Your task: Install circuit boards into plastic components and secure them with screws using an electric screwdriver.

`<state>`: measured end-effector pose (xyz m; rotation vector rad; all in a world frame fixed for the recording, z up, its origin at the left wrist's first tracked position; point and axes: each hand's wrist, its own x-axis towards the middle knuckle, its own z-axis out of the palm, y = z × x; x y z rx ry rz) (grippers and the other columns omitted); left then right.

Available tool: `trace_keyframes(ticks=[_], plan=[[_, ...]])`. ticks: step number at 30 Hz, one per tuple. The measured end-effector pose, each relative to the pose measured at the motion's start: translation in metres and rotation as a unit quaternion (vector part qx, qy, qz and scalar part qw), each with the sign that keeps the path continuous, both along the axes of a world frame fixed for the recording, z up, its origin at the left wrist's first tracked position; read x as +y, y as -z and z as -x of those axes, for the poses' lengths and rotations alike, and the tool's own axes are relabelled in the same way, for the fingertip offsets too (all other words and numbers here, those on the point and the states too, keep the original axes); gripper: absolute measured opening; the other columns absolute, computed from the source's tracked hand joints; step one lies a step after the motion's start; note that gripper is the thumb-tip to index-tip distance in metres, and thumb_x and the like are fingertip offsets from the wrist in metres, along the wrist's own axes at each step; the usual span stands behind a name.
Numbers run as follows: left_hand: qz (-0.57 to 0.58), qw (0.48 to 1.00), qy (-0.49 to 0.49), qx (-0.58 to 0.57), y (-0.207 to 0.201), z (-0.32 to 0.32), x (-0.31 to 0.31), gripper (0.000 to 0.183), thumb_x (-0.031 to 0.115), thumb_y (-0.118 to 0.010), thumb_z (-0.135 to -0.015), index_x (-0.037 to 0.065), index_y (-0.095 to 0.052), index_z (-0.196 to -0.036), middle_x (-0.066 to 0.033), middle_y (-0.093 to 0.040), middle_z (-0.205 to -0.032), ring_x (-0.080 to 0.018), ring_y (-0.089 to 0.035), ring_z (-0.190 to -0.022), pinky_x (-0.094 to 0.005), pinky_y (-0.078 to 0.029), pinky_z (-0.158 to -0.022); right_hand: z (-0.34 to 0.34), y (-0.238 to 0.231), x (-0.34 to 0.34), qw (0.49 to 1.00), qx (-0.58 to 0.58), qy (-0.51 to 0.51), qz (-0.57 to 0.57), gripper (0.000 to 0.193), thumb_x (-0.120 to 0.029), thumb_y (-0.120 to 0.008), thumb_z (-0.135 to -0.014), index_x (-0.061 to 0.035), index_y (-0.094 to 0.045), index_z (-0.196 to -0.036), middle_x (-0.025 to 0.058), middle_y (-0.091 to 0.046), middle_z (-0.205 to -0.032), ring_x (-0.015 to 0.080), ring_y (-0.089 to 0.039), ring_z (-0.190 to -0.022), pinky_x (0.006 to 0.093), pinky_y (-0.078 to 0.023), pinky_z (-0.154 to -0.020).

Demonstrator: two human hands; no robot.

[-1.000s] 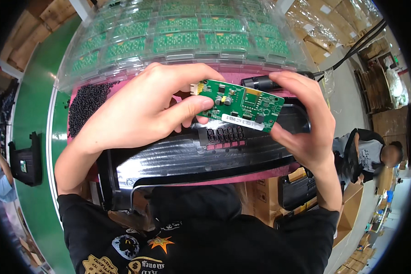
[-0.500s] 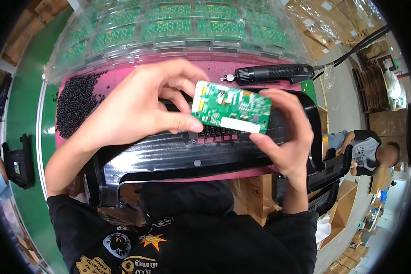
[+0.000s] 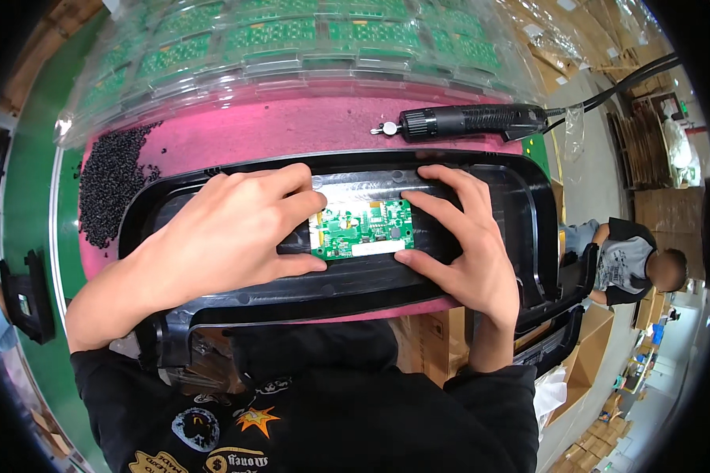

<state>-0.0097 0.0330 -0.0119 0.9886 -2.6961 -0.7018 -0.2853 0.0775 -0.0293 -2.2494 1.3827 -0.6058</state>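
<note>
Left hand (image 3: 248, 225), right hand (image 3: 473, 248) grasp green board (image 3: 363, 230) by opposite ends; best held level, parallel to near edge of black housing (image 3: 371, 288).

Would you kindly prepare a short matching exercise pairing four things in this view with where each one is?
Things:
1. circuit board with a white strip
2. black electric screwdriver
3. small black parts
4. clear plastic trays

Places:
A. heaped at the left of the pink work surface
B. at the far side, holding green boards
C. between the left hand and the right hand
D. just beyond the black housing

Pairs: 1-C; 2-D; 3-A; 4-B.
</note>
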Motion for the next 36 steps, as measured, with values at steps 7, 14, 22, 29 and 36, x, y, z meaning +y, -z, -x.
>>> trace_keyframes(ticks=[7, 14, 22, 29, 36], plan=[[0.027, 1.0, 0.013, -0.009, -0.003, 0.0, 0.002, 0.052, 0.022, -0.084, -0.065, -0.002, -0.064, -0.106, -0.0115, -0.059, -0.093, -0.0305, -0.063, -0.076, -0.038, -0.053, -0.065, -0.001, 0.002, 0.001, 1.0, 0.002, 0.004, 0.008, 0.055, -0.015, -0.083, -0.068, -0.0064, -0.064, -0.119, 0.0149, -0.048, -0.135, 0.0376, -0.041, -0.126, 0.0444, -0.039, -0.103], [0.03, 0.999, 0.018, -0.027, -0.003, -0.003, 0.003, 0.049, 0.023, -0.082, -0.068, -0.002, -0.062, -0.105, -0.0111, -0.059, -0.096, -0.0296, -0.064, -0.081, -0.0382, -0.053, -0.065, -0.005, -0.002, 0.0, 0.999, 0.031, 0.004, 0.013, 0.057, -0.013, -0.082, -0.066, -0.0046, -0.064, -0.119, 0.0156, -0.049, -0.134, 0.0385, -0.043, -0.124, 0.0447, -0.039, -0.104], [0.05, 0.999, 0.006, -0.019, -0.016, -0.014, 0.002, 0.042, 0.026, -0.077, -0.077, -0.004, -0.06, -0.1, -0.0151, -0.06, -0.09, -0.0321, -0.066, -0.075, -0.0374, -0.055, -0.062, -0.008, -0.008, 0.001, 1.0, 0.001, 0.022, 0.003, 0.07, -0.012, -0.083, -0.059, -0.0022, -0.059, -0.124, 0.0158, -0.052, -0.133, 0.0357, -0.046, -0.123, 0.0426, -0.036, -0.105], [0.163, 0.964, -0.199, -0.065, -0.039, -0.092, -0.034, 0.019, 0.006, -0.07, -0.078, 0.0, -0.067, -0.096, -0.0163, -0.067, -0.086, -0.0331, -0.067, -0.081, -0.0396, -0.053, -0.073, 0.039, -0.032, -0.001, 0.972, -0.085, 0.19, 0.11, 0.047, -0.005, -0.065, -0.083, -0.0032, -0.053, -0.129, 0.005, -0.053, -0.117, 0.0137, -0.045, -0.093, 0.0244, -0.035, -0.084], [0.071, 0.985, -0.147, -0.055, -0.011, -0.132, -0.028, 0.035, -0.005, -0.072, -0.069, -0.001, -0.065, -0.103, -0.0131, -0.064, -0.097, -0.0357, -0.064, -0.088, -0.0421, -0.052, -0.076, 0.1, -0.043, -0.058, 0.969, 0.062, 0.232, 0.05, 0.05, -0.012, -0.064, -0.09, -0.0131, -0.049, -0.137, 0.0073, -0.057, -0.109, 0.0121, -0.047, -0.087, 0.0265, -0.041, -0.078]])
